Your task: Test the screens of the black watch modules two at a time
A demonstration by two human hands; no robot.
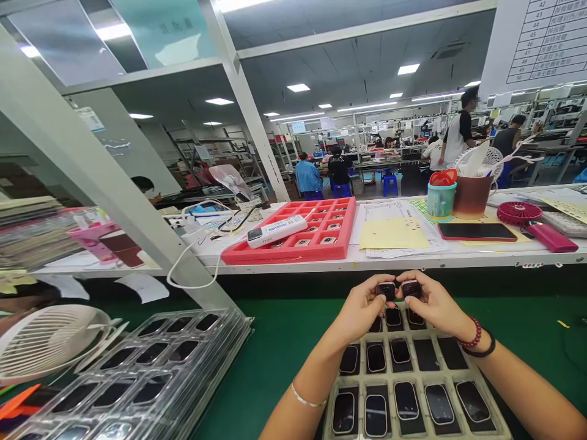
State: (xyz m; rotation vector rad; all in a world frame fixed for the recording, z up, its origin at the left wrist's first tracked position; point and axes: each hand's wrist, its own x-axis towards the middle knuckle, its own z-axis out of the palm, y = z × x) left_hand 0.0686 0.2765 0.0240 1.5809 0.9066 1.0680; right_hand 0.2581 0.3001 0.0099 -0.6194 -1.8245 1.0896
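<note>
My left hand (363, 307) pinches a small dark-faced smartwatch body (386, 290) between thumb and fingers. Right beside it, my right hand (433, 305) grips a second watch body (411, 288), its dark screen turned toward me. Both hands are over the far rows of a cream tray (361, 391). Several watch bodies lie in the tray's compartments, screens up, such as one watch (406, 400) in the near row. Two compartments in the middle row at the right show only their dark bottoms. My hands partly hide the farthest row.
Stacked clear trays (215, 360) of watches stand at the left, near a white fan (50, 342). On the shelf ahead are a red tray (347, 235) with a white handheld device (277, 231), papers (394, 234), a phone (477, 231) and a small red fan (519, 212). People sit farther back.
</note>
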